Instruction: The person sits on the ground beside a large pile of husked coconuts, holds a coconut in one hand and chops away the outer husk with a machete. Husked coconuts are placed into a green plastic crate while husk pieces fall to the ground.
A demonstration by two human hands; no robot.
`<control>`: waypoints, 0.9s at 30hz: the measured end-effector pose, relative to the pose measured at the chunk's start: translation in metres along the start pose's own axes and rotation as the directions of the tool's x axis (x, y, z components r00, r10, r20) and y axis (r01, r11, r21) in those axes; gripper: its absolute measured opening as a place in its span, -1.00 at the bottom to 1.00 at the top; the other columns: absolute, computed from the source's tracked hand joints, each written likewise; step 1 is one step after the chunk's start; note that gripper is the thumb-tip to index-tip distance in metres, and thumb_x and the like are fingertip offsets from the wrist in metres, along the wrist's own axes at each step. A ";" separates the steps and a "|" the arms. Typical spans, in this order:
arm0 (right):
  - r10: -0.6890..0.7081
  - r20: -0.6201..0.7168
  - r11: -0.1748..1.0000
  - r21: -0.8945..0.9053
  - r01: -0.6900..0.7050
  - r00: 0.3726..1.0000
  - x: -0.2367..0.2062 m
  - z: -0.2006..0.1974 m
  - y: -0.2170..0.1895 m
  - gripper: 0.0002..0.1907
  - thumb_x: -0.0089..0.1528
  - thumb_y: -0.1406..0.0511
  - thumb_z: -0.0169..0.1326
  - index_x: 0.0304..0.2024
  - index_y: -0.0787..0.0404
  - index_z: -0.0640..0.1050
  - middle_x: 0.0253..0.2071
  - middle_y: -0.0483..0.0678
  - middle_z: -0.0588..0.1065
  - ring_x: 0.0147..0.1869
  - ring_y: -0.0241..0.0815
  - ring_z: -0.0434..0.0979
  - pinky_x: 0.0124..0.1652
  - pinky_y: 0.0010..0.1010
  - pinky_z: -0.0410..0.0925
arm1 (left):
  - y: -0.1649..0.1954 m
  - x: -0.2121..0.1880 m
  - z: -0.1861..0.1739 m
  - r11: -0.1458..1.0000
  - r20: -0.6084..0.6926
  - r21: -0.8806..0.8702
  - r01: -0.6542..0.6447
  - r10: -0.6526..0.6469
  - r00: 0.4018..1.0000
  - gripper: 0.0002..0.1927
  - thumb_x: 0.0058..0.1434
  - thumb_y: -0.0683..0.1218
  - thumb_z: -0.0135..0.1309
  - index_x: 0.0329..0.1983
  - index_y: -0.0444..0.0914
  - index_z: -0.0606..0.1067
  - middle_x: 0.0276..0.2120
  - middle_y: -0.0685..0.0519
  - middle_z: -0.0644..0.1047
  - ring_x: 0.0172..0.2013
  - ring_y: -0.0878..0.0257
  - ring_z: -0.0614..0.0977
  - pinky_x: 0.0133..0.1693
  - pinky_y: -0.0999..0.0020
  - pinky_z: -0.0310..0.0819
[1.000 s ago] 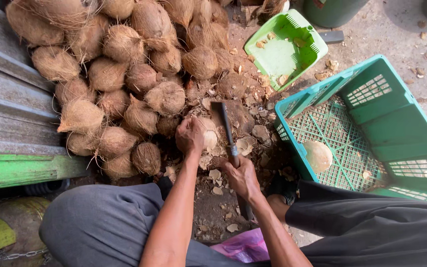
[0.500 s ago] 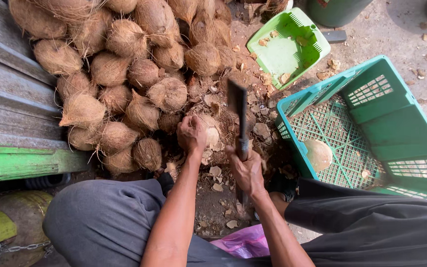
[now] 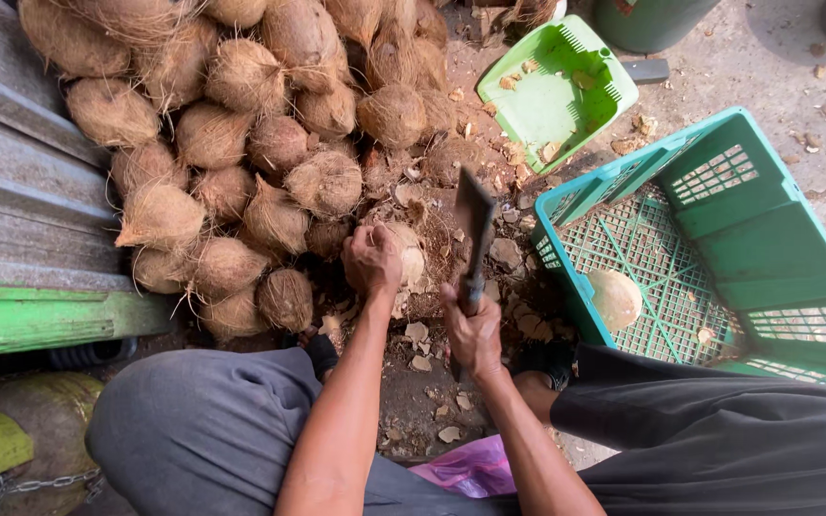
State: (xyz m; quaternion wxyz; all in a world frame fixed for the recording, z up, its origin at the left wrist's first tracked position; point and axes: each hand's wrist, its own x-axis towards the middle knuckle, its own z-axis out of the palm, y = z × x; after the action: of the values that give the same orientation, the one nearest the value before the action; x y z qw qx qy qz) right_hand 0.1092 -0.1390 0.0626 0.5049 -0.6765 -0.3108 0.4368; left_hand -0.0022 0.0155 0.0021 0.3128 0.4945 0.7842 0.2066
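Husking underway: left hand (image 3: pixel 372 260) clamps coconut (image 3: pixel 403 256) on ground, right hand (image 3: pixel 471 330) clenched on cleaver (image 3: pixel 475 234) raised at 1 o'clock; likely needs a controlled chop clear of fingers.

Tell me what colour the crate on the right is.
Teal green, seen in the head view: the crate has latticed walls and floor.

Cleaver (image 3: pixel 475 229) up now, lifted off the spot beside the coconut (image 3: pixel 403 256) where it lay low a second ago, blade tipped higher and tilted rightward above the chips. Right hand (image 3: pixel 473 334) drawn back a touch toward the body, gripping the handle. Left hand (image 3: pixel 371 260) shifted slightly on the coconut, rolling it a little.
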 end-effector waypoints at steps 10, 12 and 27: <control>0.052 0.034 0.985 -0.164 -0.046 0.998 0.000 0.008 0.021 -0.59 0.32 0.04 0.01 -0.51 0.12 0.40 -0.65 -0.15 0.31 -0.59 -0.32 0.22 -0.58 -0.32 0.16 | 0.000 -0.006 -0.002 0.999 -0.074 0.014 -0.049 0.050 0.996 -0.72 0.32 0.17 -0.09 -0.24 -0.09 0.45 -0.10 -0.01 0.45 -0.06 0.08 0.49 -0.15 0.11 0.40; 0.325 0.162 0.937 0.080 -0.340 0.932 0.004 0.008 0.023 -0.64 0.31 0.08 -0.12 -0.43 0.08 0.56 -0.62 -0.21 0.39 -0.60 -0.30 0.21 -0.60 -0.32 0.12 | 0.003 -0.007 -0.004 0.997 -0.007 -0.068 -0.025 0.025 1.000 -0.72 0.37 0.17 -0.10 -0.21 -0.11 0.42 -0.09 -0.04 0.44 -0.06 0.07 0.51 -0.06 0.07 0.38; 0.268 0.102 0.912 -0.347 -0.218 0.958 0.007 0.007 0.017 -0.58 0.34 0.09 0.08 -0.53 0.15 0.41 -0.67 -0.18 0.34 -0.64 -0.34 0.22 -0.60 -0.32 0.15 | -0.003 -0.009 0.010 0.999 -0.190 0.007 -0.049 0.050 0.980 -0.77 0.24 0.12 0.06 -0.20 -0.10 0.51 -0.11 -0.06 0.47 -0.08 0.04 0.52 -0.13 0.06 0.38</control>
State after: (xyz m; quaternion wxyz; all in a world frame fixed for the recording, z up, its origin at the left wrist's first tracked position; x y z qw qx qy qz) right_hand 0.1052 -0.1353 0.0433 0.3009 -0.7511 -0.3298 0.4864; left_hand 0.0057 0.0065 -0.0041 0.2307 0.4923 0.7981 0.2597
